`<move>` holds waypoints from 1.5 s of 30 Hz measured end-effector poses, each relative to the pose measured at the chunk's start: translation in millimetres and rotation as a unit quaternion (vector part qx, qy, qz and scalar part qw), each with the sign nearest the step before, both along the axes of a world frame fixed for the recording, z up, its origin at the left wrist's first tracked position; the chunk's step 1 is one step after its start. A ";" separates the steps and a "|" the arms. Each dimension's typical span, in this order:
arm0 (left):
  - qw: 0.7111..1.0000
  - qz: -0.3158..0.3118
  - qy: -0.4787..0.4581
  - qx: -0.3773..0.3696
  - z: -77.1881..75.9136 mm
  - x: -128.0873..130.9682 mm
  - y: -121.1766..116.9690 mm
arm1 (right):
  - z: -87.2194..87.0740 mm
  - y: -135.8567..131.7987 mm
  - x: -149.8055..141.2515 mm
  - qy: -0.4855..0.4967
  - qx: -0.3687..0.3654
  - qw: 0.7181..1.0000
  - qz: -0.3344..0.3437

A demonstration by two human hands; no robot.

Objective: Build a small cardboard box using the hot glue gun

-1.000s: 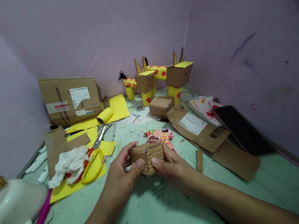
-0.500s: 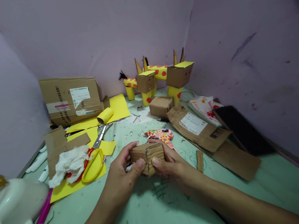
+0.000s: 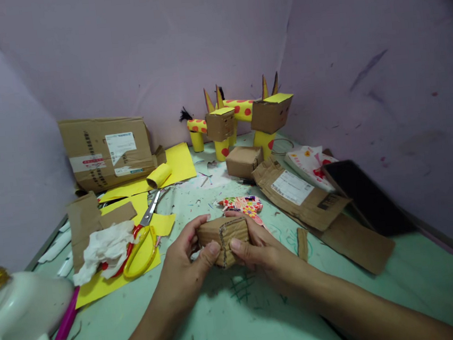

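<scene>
Between my hands is a small cardboard box (image 3: pixel 224 229), one corner edge turned toward me. My left hand (image 3: pixel 194 256) grips its left side, thumb pressed near the front edge. From the other side my right hand (image 3: pixel 261 247) holds it, with the thumb on the right front face; most of that hand's fingers are hidden behind the box. Just beyond lies a floral-patterned paper piece (image 3: pixel 244 205). To the left rest scissors (image 3: pixel 147 236) with red and yellow handles, beside a crumpled white tissue (image 3: pixel 108 245). Another closed cardboard box (image 3: pixel 244 161) sits farther back.
Two yellow, red-spotted cardboard animals (image 3: pixel 222 125) stand at the back wall. Yellow paper (image 3: pixel 180 161) and a large carton (image 3: pixel 108 152) lie left. Flattened cardboard (image 3: pixel 313 199) and a dark phone-like slab (image 3: pixel 367 196) are right. A white pot (image 3: pixel 24 312) stands near left.
</scene>
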State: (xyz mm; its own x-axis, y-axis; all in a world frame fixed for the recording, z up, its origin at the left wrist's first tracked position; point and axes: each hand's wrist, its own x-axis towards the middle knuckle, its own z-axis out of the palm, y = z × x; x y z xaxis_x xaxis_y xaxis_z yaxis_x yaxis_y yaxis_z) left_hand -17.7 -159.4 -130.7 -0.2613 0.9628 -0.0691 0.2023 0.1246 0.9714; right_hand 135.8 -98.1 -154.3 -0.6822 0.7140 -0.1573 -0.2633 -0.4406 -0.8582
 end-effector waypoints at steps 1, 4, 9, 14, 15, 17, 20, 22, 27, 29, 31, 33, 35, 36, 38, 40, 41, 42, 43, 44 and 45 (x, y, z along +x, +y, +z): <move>1.000 -0.003 -0.001 -0.005 1.0 0.1 0.3 | -0.4 0.4 0.1 0.000 0.000 1.000 0.000; 1.000 -0.007 0.001 -0.012 1.1 0.1 0.3 | -1.2 0.9 -0.4 -0.001 0.003 1.000 0.000; 1.000 0.001 0.001 0.008 -5.1 -0.7 -0.7 | -1.3 -0.8 -1.4 0.004 -0.002 1.000 0.001; 1.000 -0.001 0.002 0.009 -2.8 -0.3 0.2 | -0.9 -1.2 -0.8 0.004 0.001 1.000 -0.002; 1.000 -0.002 0.003 0.005 -1.2 0.0 0.6 | -0.8 -1.1 -0.6 0.003 0.001 1.000 -0.002; 1.000 -0.002 0.007 -0.002 1.7 0.7 1.1 | -0.6 -0.9 -0.4 0.001 0.001 1.000 0.000; 1.000 -0.002 0.010 -0.006 3.0 1.3 0.7 | -0.5 -0.5 -0.5 0.004 -0.001 1.000 0.003; 1.000 0.001 0.011 -0.002 2.1 1.4 0.0 | -0.6 -0.2 -0.7 0.004 0.001 1.000 0.003; 1.000 -0.003 0.005 -0.014 1.0 1.0 1.4 | -1.6 0.6 -0.2 0.000 -0.001 1.000 0.004; 1.000 -0.005 0.003 -0.015 0.9 0.6 2.5 | -1.5 0.5 0.1 0.000 -0.003 1.000 0.006; 1.000 -0.006 0.001 -0.007 0.2 0.2 2.6 | -1.1 0.2 0.2 0.006 -0.002 1.000 0.003; 1.000 -0.003 -0.002 0.003 -0.7 -0.1 1.9 | -0.3 -0.2 -0.1 0.011 0.000 1.000 0.000; 1.000 0.001 -0.001 0.010 -1.0 -0.2 0.9 | 0.8 -0.5 -0.5 0.012 0.000 1.000 0.001; 1.000 0.001 0.001 0.010 -1.0 -0.2 0.5 | 1.6 -0.8 -0.7 0.013 -0.002 1.000 0.000; 1.000 0.002 0.002 0.008 -1.2 0.1 0.0 | 3.2 -1.3 -0.6 0.015 -0.005 1.000 -0.001; 1.000 0.006 -0.002 0.014 -2.2 0.4 -0.3 | 4.0 -1.7 -0.1 0.020 -0.007 1.000 -0.002; 1.000 0.009 -0.004 0.019 -2.9 0.5 -0.5 | 3.8 -1.7 0.3 0.021 -0.007 1.000 -0.002; 1.000 0.013 -0.004 0.024 -3.6 0.6 -0.6 | 2.9 -1.5 0.5 0.020 -0.006 1.000 -0.002; 1.000 0.015 -0.002 0.028 -4.1 0.8 -0.7 | 1.3 -0.9 0.6 0.019 -0.005 1.000 0.000; 0.999 0.016 0.001 0.029 -4.3 0.8 -0.8 | -0.9 0.0 0.5 0.018 -0.002 1.000 0.001; 0.999 0.018 0.003 0.029 -4.1 0.8 -1.0 | -3.5 1.0 0.2 0.018 0.002 1.000 0.002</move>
State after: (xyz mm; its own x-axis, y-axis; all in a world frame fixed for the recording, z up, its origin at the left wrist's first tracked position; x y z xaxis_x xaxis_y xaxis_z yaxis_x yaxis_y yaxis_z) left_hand -16.9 -160.3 -134.8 -0.2955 0.9553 -0.0113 0.2045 0.0748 0.9760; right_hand 136.0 -97.1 -157.8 -0.6904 0.7115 -0.1306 -0.2913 -0.4388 -0.8501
